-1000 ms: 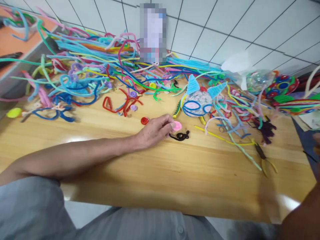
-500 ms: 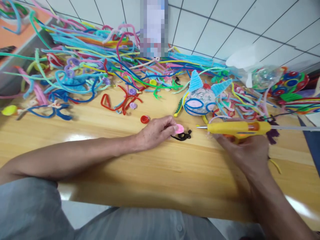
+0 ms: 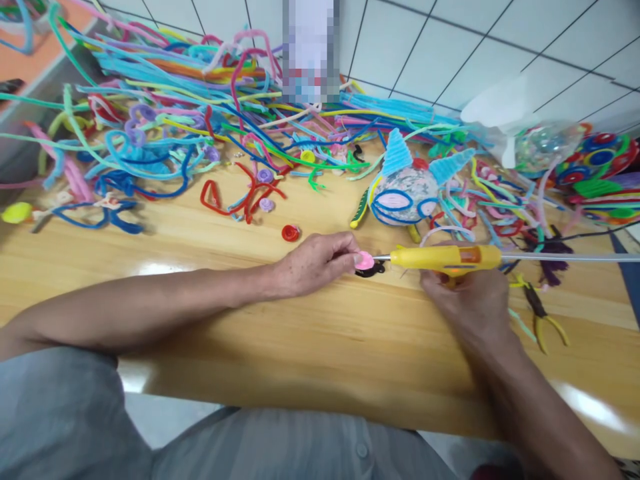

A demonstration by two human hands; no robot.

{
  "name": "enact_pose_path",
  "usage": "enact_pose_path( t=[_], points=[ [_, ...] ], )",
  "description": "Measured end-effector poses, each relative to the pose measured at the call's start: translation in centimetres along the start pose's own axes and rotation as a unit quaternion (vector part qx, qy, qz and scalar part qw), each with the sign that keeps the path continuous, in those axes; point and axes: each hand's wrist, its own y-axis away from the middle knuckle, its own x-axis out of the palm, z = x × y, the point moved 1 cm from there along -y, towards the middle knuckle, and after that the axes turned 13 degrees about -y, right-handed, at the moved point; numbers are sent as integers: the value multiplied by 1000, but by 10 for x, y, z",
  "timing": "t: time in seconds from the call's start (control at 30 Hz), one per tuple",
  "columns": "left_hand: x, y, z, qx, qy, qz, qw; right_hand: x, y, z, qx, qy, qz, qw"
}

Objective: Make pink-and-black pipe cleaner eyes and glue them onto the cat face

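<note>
Between thumb and fingers, my left hand pinches a small pink disc, which looks like a coil of pipe cleaner. My right hand is wrapped round a yellow hot glue gun, a clear glue stick sticking out of its back end. The gun's metal nozzle is at the right edge of the pink disc; whether they touch I cannot tell. A black pipe-cleaner piece lies on the table just beneath the disc. Beyond the hands sits a wrapped ball with blue ears and blue-ringed eyes.
A red coil lies beyond my left hand. Heaps of coloured pipe cleaners line the wall side. Yellow-handled pliers lie right of my right hand. A grey bin stands at left, decorated balls at far right.
My right hand has brought the glue gun leftward, its nozzle now at the pink disc. The pliers have come into fuller view. My left hand keeps its pinch.
</note>
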Motion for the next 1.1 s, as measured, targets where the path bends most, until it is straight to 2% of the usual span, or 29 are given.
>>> enact_pose_path(
  t=[0.13, 0.33, 0.8, 1.1],
  points=[
    [0, 0, -1, -1, -8, 10, 1000, 1, -3, 4, 4, 28, -13, 1000],
    [-1, 0, -3, -1, -18, 13, 1000, 3, -3, -3, 6, 38, -17, 999],
    [-1, 1, -4, -3, -39, 24, 999, 5, -1, -7, -16, 78, 1, 997],
    [-2, 0, -6, 3, -39, 23, 999, 3, -3, -1, 12, 89, 7, 996]
  ],
)
